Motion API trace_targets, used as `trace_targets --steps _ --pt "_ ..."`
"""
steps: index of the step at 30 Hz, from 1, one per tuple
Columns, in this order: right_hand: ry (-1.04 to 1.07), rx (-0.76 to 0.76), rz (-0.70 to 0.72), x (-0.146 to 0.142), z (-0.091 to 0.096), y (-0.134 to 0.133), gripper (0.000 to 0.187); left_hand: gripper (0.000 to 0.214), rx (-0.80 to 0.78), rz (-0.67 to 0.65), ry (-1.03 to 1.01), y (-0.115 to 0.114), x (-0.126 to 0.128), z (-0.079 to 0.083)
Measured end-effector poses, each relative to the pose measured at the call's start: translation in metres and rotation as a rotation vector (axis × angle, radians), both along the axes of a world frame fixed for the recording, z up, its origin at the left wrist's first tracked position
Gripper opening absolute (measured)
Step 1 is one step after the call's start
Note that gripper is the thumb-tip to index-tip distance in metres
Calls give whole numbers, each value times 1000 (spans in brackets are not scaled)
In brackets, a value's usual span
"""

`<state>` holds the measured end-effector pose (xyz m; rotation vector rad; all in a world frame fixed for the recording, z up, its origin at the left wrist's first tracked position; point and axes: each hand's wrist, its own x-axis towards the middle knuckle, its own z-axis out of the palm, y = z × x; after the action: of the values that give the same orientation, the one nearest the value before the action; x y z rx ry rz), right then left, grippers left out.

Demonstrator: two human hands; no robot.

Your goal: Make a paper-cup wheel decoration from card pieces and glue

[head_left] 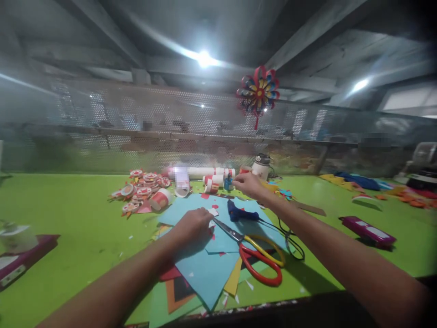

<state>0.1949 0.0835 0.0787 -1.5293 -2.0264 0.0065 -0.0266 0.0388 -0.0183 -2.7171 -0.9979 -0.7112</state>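
My left hand (193,224) rests curled on light blue paper sheets (208,269), fingertips pinching a small white paper piece (213,212). My right hand (248,184) reaches far across the green table (68,214), fingers bent beside small white-and-red tape rolls (213,181) and a small blue bottle (228,182); what it holds, if anything, is hidden. Red-and-yellow-handled scissors (254,253) lie shut on the paper between my arms. A blue glue gun (241,213) with a black cord lies behind them.
A heap of round red-and-white paper decorations (143,191) lies at the back left. A white bottle (261,166) stands at the back. A magenta box (368,230) lies right, another (23,259) left. A paper pinwheel (257,92) hangs on the mesh screen.
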Motion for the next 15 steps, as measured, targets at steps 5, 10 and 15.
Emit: trace_targets --steps 5,10,15 --pt "-288 -164 -80 -24 -2 74 24 7 94 -108 76 -9 -1 -5" --pt "-450 -212 -130 -62 -3 135 31 7 142 -141 91 -11 2 -8" --pt "-534 -218 -121 -72 0 169 32 7 153 -151 85 -9 4 -9"
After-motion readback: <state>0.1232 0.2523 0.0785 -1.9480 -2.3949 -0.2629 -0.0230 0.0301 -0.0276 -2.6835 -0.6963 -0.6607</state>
